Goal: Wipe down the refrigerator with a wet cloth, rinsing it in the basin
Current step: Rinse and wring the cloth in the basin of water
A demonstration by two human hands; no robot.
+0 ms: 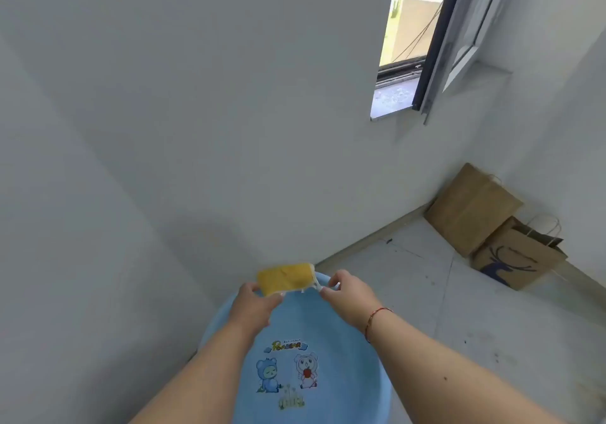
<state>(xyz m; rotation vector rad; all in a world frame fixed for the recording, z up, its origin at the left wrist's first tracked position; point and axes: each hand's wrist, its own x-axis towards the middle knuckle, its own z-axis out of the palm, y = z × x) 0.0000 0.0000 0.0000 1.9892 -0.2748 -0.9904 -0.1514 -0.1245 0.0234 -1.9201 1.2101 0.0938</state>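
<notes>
The blue basin (344,341) fills the lower middle of the frame, close against the white wall (164,128) at left, so little room lies between them. To the right the tiled floor (459,308) is open, up to two paper bags (492,230) in the far corner at right.

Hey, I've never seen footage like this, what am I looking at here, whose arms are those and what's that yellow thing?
This is a single picture from a camera worn on a person's head, looking forward and down, so the two bare arms belong to the wearer. There is no robot. The left hand and the right hand together hold a yellow cloth stretched between them, above a blue basin with cartoon bears printed on its inside. The basin sits on the floor by a pale surface on the left. Further right, two brown paper bags lean in the corner under an open window. The right wrist wears a red string bracelet.
</notes>
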